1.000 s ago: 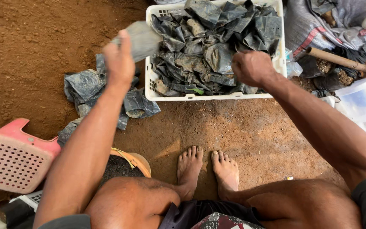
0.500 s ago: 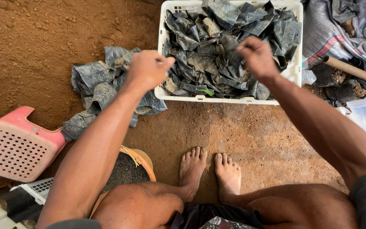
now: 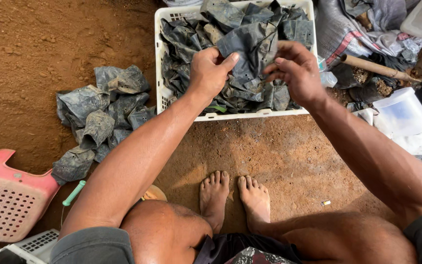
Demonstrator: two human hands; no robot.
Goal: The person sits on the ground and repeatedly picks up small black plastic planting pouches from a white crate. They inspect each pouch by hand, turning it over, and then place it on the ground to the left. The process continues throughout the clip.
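Under me spreads the red dirt floor (image 3: 35, 44), with my bare feet at six o'clock. At twelve o'clock sits a white plastic crate (image 3: 158, 54) heaped with dirty grey plastic bags. At nine o'clock a loose pile of bags (image 3: 98, 117) lies on the dirt, and at eight o'clock a pink basket (image 3: 5, 200) rests upside down. At three o'clock stands a clear tub (image 3: 401, 112). Over the crate I hold one grey bag (image 3: 250, 49) between both hands: my left hand (image 3: 208, 73) has its grip pinched shut on the bag's left edge, my right hand (image 3: 294, 73) nips the right edge with fingertips.
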